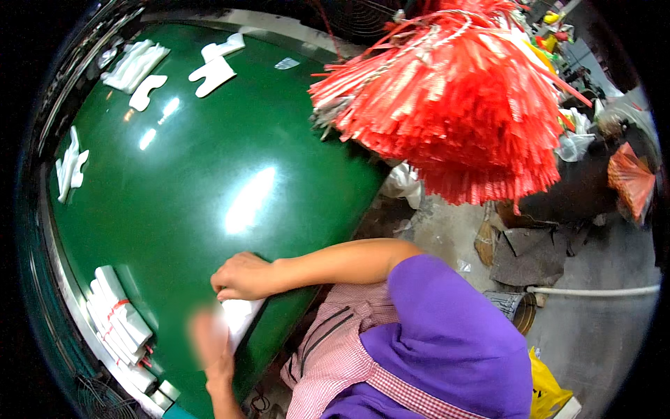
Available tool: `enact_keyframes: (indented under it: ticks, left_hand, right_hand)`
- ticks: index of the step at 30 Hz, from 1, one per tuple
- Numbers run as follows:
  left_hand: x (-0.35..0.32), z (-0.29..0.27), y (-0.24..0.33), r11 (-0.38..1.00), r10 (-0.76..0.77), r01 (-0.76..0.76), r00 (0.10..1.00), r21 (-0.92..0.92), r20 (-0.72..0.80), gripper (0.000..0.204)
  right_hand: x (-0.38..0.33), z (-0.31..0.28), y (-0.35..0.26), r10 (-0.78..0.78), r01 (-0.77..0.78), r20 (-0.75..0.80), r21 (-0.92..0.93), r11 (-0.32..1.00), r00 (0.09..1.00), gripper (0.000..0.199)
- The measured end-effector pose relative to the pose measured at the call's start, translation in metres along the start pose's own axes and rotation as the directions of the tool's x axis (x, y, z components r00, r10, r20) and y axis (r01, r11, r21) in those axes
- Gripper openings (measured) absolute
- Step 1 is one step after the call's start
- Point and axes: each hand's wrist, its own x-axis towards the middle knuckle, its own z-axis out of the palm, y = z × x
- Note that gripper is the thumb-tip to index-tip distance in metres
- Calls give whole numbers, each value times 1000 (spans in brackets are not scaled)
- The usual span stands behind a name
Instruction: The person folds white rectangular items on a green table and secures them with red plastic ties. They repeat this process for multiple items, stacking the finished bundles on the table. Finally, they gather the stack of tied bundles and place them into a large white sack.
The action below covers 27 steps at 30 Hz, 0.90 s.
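Both hands work at the near edge of a glossy green worktop (pixel 188 174). Right hand (pixel 241 276) comes in from the right, fingers curled & pressed together, knuckles up, resting on top of a white folded stack (pixel 241 314) of thin plastic pieces at the worktop's near edge. Left hand (pixel 209 342) comes up from the near side, blurred w/ motion; it sits just left of the stack & seems to touch its edge, but can't tell if fingers are spread or pinching.

Near-left along the rim: row of white bundles (pixel 118 321), rolled/folded, some tied w/ red bands, lying side by side. Far-left: more white cut-out pieces (pixel 136 66) in a loose pile, two others (pixel 216 66) a bit right of them, well apart from the hands. Another white piece (pixel 70 167) at the left rim.

Far right, hanging above the worktop's right edge: big red tassel of plastic strips (pixel 453 105). Right of the worktop is a grey floor (pixel 600 335) w/ a white pipe (pixel 593 290) & a yellow bag (pixel 548 391) near-right. Person wears a purple top (pixel 453 335) over a pink checked garment (pixel 328 356).
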Motion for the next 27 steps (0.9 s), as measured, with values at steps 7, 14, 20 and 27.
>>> enact_keyframes:
  ticks: [7,14,20,27]
  left_hand:
    - [-7,-2,9,962,-165,198,970,-188,178,35]
    - [-55,7,36,879,-177,244,965,-409,194,23]
    - [-90,-5,33,263,-241,282,945,-923,221,48]
    - [-82,-17,35,186,-18,454,888,-872,459,47]
  right_hand:
    - [-70,-82,25,670,208,-537,835,510,513,33]
    - [-83,-145,71,620,377,-754,651,658,220,21]
    - [-67,-21,-33,415,-272,-18,728,629,910,16]
    - [-126,1,-90,153,-159,51,475,866,987,16]
